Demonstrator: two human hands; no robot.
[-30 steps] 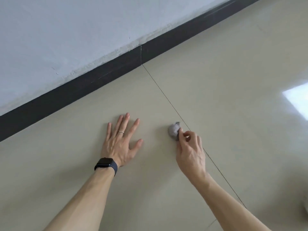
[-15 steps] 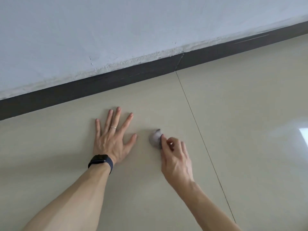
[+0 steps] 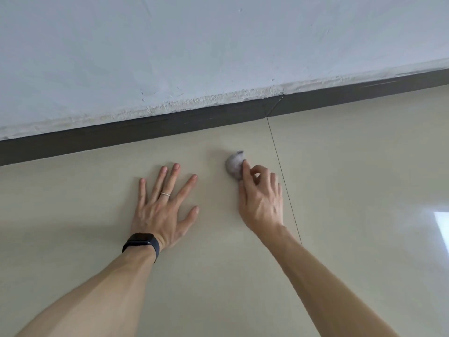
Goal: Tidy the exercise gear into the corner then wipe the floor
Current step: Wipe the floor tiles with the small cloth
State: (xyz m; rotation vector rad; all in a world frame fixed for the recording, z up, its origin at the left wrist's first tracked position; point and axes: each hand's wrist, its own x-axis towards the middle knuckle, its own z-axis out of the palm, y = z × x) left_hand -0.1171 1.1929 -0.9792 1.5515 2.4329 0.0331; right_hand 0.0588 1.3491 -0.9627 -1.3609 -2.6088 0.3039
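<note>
Near the dark skirting board (image 3: pixel 170 128), on the beige tiled floor (image 3: pixel 352 190): right hand (image 3: pixel 261 203) presses a small grey wad (image 3: pixel 233 165) to the tile, fingers (image 3: pixel 245 167) curled shut around its near side, thumb tip on top. Left hand (image 3: pixel 162 210) lies flat, fingers spread wide, holding nothing, propping the body; black watch (image 3: pixel 142 242) on that wrist, thin ring (image 3: pixel 165 194) on one finger

Risks, as I judge them:
- wad is tiny against the floor area; a light pinch could let it slip out or roll under the fingertips mid-stroke
- it looks already grey and soiled, so it may smear dirt rather than lift it
- grout line (image 3: pixel 283 181) just right of the hand could snag the wad and hold back grime
- weight on the left palm on glossy tile; a damp patch could let it slide

Wad: crumpled, rounded lump, pale grey with a faint mauve cast, soft-looking; cloth or tissue, cannot tell which. No exercise gear in view
</note>
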